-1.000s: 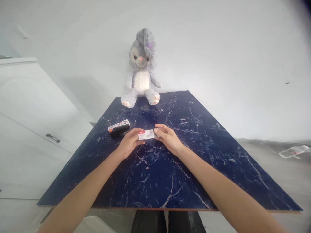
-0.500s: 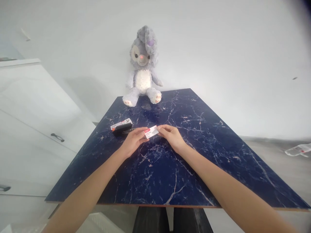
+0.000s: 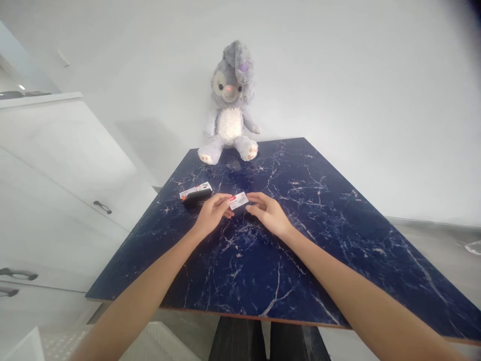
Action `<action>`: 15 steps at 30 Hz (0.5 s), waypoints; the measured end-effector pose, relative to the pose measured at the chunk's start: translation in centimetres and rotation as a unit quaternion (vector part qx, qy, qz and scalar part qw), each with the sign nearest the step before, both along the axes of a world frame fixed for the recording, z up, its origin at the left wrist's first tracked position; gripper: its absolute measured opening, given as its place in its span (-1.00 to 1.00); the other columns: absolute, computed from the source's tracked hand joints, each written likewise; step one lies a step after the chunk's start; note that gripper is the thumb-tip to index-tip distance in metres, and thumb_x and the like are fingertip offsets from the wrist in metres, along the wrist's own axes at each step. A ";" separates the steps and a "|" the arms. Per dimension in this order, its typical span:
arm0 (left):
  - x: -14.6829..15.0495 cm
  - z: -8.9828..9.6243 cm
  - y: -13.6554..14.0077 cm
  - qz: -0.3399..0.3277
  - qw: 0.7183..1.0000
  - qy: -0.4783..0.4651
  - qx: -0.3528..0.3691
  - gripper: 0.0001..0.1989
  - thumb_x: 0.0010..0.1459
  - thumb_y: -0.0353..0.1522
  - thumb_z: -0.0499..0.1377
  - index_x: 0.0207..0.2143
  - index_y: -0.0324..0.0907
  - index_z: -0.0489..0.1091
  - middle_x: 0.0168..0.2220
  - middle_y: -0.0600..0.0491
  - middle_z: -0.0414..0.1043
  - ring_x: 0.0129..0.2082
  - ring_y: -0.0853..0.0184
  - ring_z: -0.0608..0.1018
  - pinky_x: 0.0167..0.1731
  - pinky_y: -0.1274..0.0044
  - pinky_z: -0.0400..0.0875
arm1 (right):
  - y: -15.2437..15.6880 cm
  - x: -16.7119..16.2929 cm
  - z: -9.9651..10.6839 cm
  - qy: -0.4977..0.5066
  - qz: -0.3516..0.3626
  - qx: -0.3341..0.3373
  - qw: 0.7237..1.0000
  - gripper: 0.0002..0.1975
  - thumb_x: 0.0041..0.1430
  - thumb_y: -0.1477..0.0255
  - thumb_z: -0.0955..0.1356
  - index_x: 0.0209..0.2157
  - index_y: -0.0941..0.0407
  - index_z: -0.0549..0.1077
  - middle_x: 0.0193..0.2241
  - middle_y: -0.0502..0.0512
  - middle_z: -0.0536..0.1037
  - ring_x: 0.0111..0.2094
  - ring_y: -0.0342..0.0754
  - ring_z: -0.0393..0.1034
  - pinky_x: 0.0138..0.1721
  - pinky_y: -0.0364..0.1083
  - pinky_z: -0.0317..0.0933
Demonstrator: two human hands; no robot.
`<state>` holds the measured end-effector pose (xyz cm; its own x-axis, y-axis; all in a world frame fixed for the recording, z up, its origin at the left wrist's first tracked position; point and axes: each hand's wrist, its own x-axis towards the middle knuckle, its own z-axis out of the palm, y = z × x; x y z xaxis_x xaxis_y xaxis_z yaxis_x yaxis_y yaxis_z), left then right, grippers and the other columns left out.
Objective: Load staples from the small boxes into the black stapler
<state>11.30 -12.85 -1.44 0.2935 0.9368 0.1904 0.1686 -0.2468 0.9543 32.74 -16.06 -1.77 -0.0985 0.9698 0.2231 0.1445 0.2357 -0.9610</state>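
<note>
A small white box with a red end [image 3: 239, 201] is held up just above the dark blue marbled table [image 3: 278, 281]. My left hand [image 3: 213, 214] grips the box's left end between thumb and fingers. My right hand [image 3: 269, 213] is at the box's right end, thumb and fingers parted, fingertips close to its edge; whether they touch it I cannot tell. Left of my left hand lies a black object [image 3: 197, 197] with an orange bit at one end. Directly behind that object is a longer white printed box [image 3: 203, 186].
A grey plush rabbit [image 3: 230, 123] sits at the table's far edge against the white wall. White cabinets [image 3: 63, 190] with dark handles stand on the left. Something clear [image 3: 474, 247] lies on the floor at the far right.
My right thumb has come off the box, and the right fingers have parted. The left hand keeps its hold. The whole view has shifted slightly, with the scene moving right.
</note>
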 end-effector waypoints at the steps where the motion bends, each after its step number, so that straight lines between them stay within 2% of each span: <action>1: 0.0 0.0 0.0 0.002 1.000 0.008 0.008 -0.66 0.24 -0.15 0.18 -0.05 -0.16 0.42 -0.32 0.01 0.57 -0.45 0.30 0.64 -0.43 0.46 0.59 | -0.1 0.0 0.1 -0.006 0.005 0.000 1.000 -0.64 0.15 0.35 0.41 0.00 0.04 0.46 0.02 0.15 0.57 -0.07 0.02 0.52 -0.01 0.05 0.39; 5: -0.3 0.4 0.3 0.055 0.997 0.000 0.055 -0.72 0.24 -0.19 0.17 -0.11 -0.16 0.45 -0.39 0.03 0.56 -0.51 0.31 0.60 -0.48 0.47 0.55 | -0.5 -0.2 0.4 -0.010 0.019 0.018 1.000 -0.58 0.19 0.33 0.39 0.09 0.02 0.39 0.07 0.17 0.53 -0.18 -0.02 0.54 -0.09 0.03 0.42; 8: -1.9 1.2 1.6 0.166 0.978 -0.038 0.122 -0.75 0.25 -0.23 0.14 -0.12 -0.15 0.47 -0.35 0.02 0.55 -0.47 0.32 0.60 -0.44 0.49 0.53 | -0.9 -0.8 0.6 -0.019 0.013 0.034 0.999 -0.59 0.22 0.31 0.36 0.10 0.02 0.36 0.10 0.18 0.50 -0.26 -0.07 0.53 -0.20 -0.03 0.43; 12: -6.4 1.8 4.5 0.368 0.902 -0.069 0.216 -0.75 0.26 -0.27 0.08 -0.11 -0.15 0.46 -0.25 0.03 0.53 -0.41 0.39 0.56 -0.37 0.55 0.47 | -1.4 -1.4 0.6 -0.079 0.015 0.039 0.996 -0.63 0.22 0.34 0.36 0.07 0.03 0.40 0.01 0.15 0.55 -0.34 -0.11 0.51 -0.28 -0.07 0.42; 15: -10.2 1.3 6.5 0.479 0.851 -0.071 0.205 -0.76 0.22 -0.32 0.04 -0.17 -0.19 0.46 -0.26 0.03 0.50 -0.38 0.39 0.52 -0.34 0.56 0.43 | -1.5 -1.4 0.5 -0.117 0.019 0.027 0.993 -0.68 0.22 0.36 0.35 0.02 0.04 0.44 -0.03 0.12 0.57 -0.41 -0.14 0.49 -0.28 -0.08 0.41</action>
